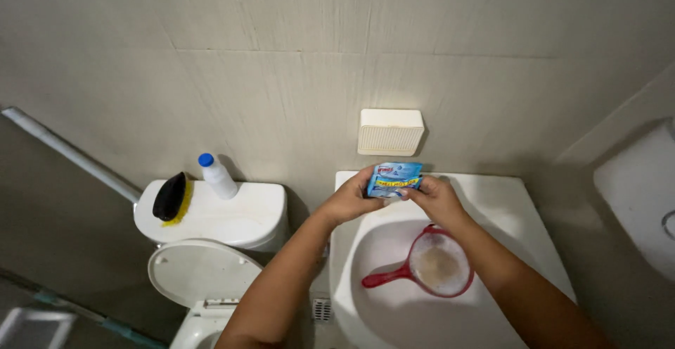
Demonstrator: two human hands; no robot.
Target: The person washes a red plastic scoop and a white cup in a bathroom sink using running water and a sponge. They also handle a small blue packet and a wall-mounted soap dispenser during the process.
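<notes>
My left hand [349,200] and right hand [432,198] pinching blue sachet [394,179] by opposite edges, frame centre, over white sink [520,229], looks like tear grip. Red dipper [430,270] sits below in basin, catches spill.

I see a sachet [394,179] that is mostly blue, with a yellow band across it and a touch of red at its upper left corner. At six o'clock from it lies a red scoop [429,269] holding cloudy, brownish water. The sink [513,215] is plain white. At nine o'clock, the toilet tank [232,215] is white too, carrying a black brush with yellow bristles [172,198] and a white bottle [217,176] with a blue cap. The wall box [391,131] is cream with fine ribbing; the wall tiles [281,53] are beige, faintly streaked.
</notes>
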